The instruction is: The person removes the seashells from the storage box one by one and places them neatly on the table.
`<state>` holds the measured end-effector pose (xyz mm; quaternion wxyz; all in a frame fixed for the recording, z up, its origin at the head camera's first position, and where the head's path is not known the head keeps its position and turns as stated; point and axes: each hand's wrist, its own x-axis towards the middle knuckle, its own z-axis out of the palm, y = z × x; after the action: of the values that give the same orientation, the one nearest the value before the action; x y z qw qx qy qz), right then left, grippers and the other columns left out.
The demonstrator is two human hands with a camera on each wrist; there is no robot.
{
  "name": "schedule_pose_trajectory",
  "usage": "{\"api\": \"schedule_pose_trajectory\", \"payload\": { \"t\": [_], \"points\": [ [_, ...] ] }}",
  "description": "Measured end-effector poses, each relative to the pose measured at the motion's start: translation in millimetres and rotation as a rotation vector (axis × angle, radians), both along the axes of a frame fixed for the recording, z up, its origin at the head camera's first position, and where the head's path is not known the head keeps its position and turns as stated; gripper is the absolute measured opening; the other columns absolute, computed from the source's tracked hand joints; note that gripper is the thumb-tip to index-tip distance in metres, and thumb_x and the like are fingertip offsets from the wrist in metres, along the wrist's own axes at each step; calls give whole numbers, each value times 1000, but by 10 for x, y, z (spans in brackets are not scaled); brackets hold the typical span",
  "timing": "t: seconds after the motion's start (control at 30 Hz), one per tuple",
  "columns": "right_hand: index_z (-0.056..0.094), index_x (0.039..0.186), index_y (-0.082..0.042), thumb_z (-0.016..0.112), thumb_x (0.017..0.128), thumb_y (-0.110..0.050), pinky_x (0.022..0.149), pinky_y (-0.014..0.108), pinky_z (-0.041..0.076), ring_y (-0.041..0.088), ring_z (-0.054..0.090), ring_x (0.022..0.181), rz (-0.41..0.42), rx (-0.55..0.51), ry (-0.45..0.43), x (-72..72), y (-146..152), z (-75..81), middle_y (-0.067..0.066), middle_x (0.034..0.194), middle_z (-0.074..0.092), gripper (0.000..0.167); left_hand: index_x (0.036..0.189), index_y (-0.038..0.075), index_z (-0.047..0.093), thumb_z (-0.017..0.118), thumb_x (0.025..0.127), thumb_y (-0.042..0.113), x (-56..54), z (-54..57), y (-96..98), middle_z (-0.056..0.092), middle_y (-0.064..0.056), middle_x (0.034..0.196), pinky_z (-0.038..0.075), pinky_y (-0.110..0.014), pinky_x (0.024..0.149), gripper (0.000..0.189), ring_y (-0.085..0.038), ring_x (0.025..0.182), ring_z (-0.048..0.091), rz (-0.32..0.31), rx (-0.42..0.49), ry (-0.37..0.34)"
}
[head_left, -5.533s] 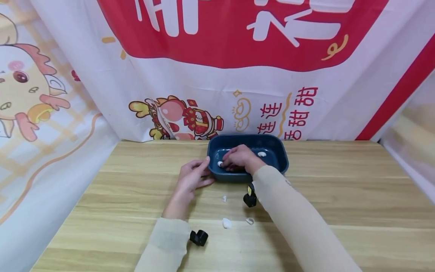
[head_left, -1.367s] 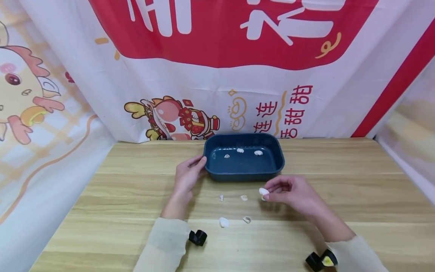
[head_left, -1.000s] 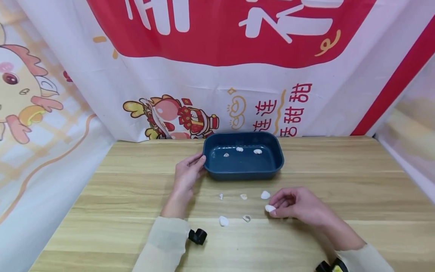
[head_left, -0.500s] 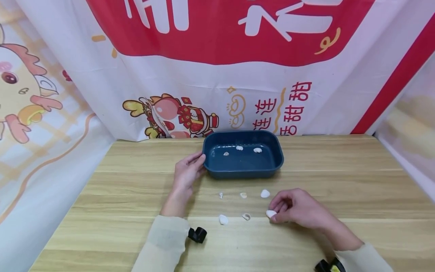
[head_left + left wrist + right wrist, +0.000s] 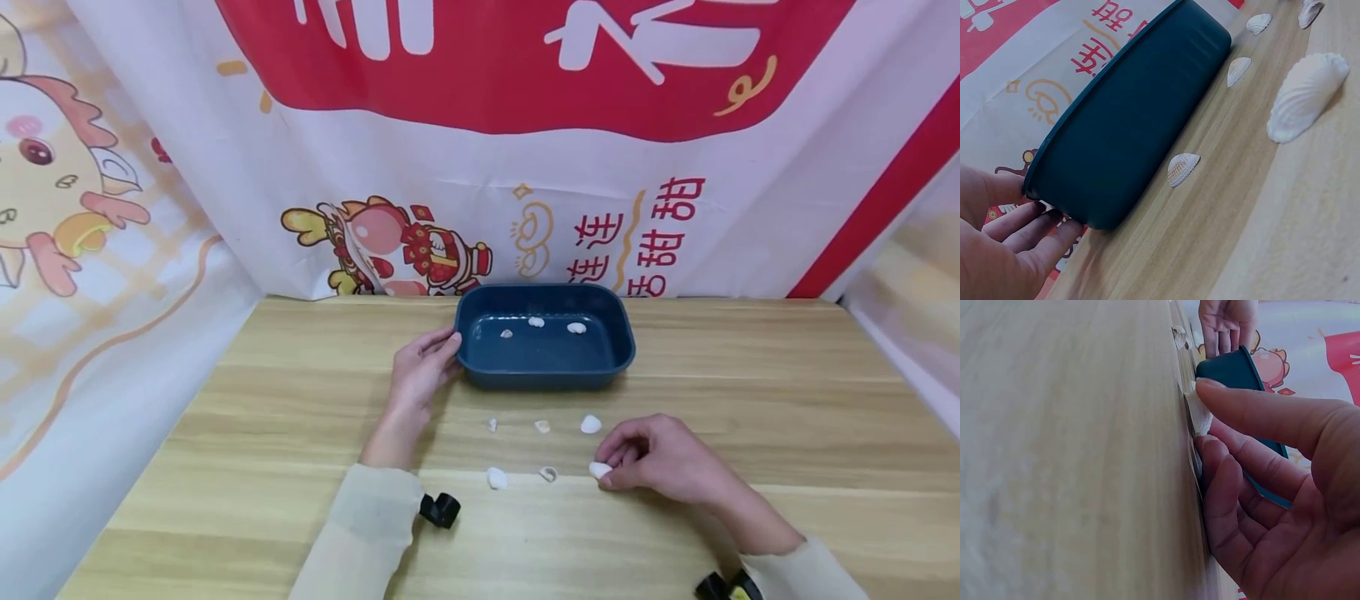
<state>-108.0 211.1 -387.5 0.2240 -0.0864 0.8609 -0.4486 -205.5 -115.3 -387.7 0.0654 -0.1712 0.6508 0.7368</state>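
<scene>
On the table [image 5: 300,400] near the tub [image 5: 543,381], our right hand [image 5: 660,458] pinches a white shell [image 5: 598,470], likely light, stiff, brittle, best held by its edges; our left hand [image 5: 417,373], fingers nearly straight, touches the tub.

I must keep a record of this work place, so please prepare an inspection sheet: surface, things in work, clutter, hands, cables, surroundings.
Surface: pale wood-grain tabletop.
Job's things: dark blue bin with three small shells inside; five loose shells in front of it, in two rows.
Clutter: nothing seen.
Left hand: grips the bin's left end, thumb at the rim.
Right hand: pinches a white shell at the nearer row's right end.
Cables: nothing seen.
Surroundings: red-and-white printed cloth hanging behind the tabletop.
</scene>
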Motion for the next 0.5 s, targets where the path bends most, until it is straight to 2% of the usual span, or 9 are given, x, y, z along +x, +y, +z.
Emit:
{"api": "schedule_pose_trajectory", "payload": {
  "t": [0.3,0.5],
  "points": [
    [81,101,-12,96,82,-22,65,23,52,21,61,81,0,22,31,-8,-11,12,2,85,71,26,141,16,70,71,106,21,-5,36,11,69,-9,147,60,-40,113,35,-23,132,70,7,4,8],
    [80,101,-12,96,82,-23,65,22,52,19,62,80,3,25,45,2,-11,-6,2,84,71,27,141,16,70,72,106,20,-12,21,12,70,-8,145,60,-39,112,35,-24,131,71,2,3,8]
  ]
}}
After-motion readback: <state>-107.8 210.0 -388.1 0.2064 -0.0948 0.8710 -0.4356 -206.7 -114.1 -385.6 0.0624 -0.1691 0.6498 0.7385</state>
